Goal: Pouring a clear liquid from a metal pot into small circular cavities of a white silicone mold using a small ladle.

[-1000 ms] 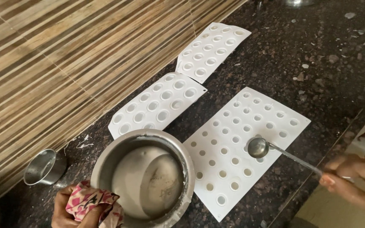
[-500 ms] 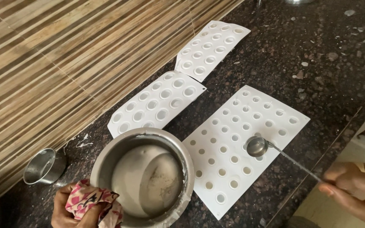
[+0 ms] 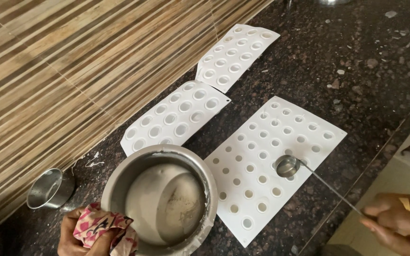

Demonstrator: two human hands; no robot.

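Altogether: three white moulds (image 3: 275, 161), one pot (image 3: 162, 199), one spoon (image 3: 288, 166), one cup (image 3: 48, 188).

Two white mould sheets (image 3: 176, 116) (image 3: 237, 56) with round cavities lie end to end on the dark speckled stone bench (image 3: 357, 85), along the striped brown wall tiles (image 3: 72, 71). A small steel cup (image 3: 48, 188) lies on its side near the wall, with white spatter (image 3: 93, 160) beside it.
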